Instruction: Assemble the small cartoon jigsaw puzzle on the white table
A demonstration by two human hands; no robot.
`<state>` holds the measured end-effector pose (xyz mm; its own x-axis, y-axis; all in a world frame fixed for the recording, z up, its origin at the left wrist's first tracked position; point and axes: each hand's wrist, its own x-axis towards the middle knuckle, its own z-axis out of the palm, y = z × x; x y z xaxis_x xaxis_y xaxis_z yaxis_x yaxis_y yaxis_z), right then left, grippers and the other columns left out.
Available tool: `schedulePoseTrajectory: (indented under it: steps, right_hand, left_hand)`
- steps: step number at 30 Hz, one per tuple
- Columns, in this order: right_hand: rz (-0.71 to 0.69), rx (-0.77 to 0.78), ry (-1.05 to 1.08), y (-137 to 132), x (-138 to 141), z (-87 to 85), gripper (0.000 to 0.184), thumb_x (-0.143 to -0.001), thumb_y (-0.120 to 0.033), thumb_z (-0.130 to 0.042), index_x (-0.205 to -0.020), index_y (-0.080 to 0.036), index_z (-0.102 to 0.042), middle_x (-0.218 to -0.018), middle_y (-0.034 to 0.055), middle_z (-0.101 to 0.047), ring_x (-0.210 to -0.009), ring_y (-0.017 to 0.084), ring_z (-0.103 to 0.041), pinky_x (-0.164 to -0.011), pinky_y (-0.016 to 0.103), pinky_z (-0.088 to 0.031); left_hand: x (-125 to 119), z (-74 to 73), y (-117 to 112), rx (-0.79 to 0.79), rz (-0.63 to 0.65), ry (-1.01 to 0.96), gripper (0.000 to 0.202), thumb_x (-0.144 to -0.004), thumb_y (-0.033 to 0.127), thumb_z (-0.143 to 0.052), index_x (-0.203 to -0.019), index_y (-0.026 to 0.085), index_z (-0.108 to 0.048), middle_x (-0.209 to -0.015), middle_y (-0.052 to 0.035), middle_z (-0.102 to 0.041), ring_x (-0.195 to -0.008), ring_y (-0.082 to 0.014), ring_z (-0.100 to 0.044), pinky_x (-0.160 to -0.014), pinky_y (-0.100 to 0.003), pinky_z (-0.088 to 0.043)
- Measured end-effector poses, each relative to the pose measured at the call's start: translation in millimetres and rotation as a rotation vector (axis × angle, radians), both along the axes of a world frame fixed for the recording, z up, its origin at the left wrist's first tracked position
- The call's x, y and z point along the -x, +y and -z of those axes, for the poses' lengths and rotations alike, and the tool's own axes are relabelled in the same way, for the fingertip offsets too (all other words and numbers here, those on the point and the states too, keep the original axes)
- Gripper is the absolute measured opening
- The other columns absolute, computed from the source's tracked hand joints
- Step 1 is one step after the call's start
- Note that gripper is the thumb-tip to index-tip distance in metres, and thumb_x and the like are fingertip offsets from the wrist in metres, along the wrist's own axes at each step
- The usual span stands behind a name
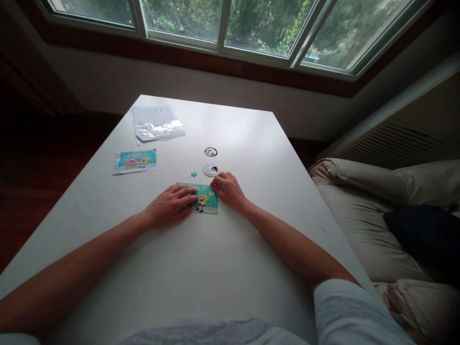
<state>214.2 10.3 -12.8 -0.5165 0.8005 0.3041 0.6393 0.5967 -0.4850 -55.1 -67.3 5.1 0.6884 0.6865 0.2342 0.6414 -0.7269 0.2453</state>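
A small jigsaw puzzle with cartoon figures on a teal ground lies flat on the white table. My left hand rests flat over its left side, fingers stretched out and covering part of the picture. At the upper right corner, my right hand has its thumb and fingers pinched together. Whatever is between those fingertips is too small to make out. A pale, piece-shaped gap shows in the puzzle near them. Just beyond the top edge lies one loose teal puzzle piece.
On the white table, a cartoon picture sheet lies at the left, with a clear plastic bag and papers behind it. Beyond the puzzle are a round metal cover and a round hole. A beige sofa stands right.
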Motion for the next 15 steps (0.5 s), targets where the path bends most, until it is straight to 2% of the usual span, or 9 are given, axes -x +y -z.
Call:
schedulePoseTrajectory:
  steps: [6,9,12,15]
  right_hand:
    - [-0.003,0.013,0.093,1,-8,2.5,0.016,-0.094,-0.015,-0.059,-0.099,-0.025,-0.072,-0.096,0.0044,-0.067,-0.094,0.022,-0.054,-0.088,0.036,-0.042]
    - [-0.01,0.02,0.106,1,-13,1.6,0.015,-0.093,-0.015,-0.06,-0.096,-0.024,-0.071,-0.09,0.0039,-0.065,-0.089,0.021,-0.053,-0.083,0.034,-0.042]
    - [-0.044,0.007,0.074,0,-14,0.2,0.009,-0.091,-0.021,-0.066,-0.097,-0.024,-0.072,-0.092,0.0047,-0.064,-0.092,0.022,-0.053,-0.085,0.035,-0.042]
    - [-0.061,-0.025,0.032,-2,-12,-0.1,0.012,-0.089,-0.029,-0.071,-0.1,-0.025,-0.072,-0.098,0.0059,-0.062,-0.097,0.023,-0.052,-0.088,0.037,-0.042]
  left_hand:
    - [1,-2.1,-1,0.004,-0.003,-0.005,0.036,-0.1,0.035,-0.052,-0.135,0.028,-0.059,-0.147,-0.0074,-0.056,-0.133,-0.0293,-0.051,-0.111,-0.049,-0.043]
    - [3,-2.2,-2,-0.001,-0.007,0.007,0.036,-0.1,0.035,-0.052,-0.135,0.028,-0.059,-0.147,-0.0069,-0.055,-0.133,-0.029,-0.051,-0.11,-0.048,-0.042]
    - [4,-2.2,-2,-0.009,-0.016,0.015,0.035,-0.099,0.037,-0.054,-0.133,0.029,-0.06,-0.144,-0.0065,-0.057,-0.129,-0.0288,-0.052,-0.108,-0.047,-0.043]
    - [3,-5.2,-2,-0.009,-0.03,0.033,0.035,-0.099,0.038,-0.055,-0.132,0.029,-0.061,-0.138,-0.0074,-0.061,-0.122,-0.0279,-0.055,-0.103,-0.046,-0.044]
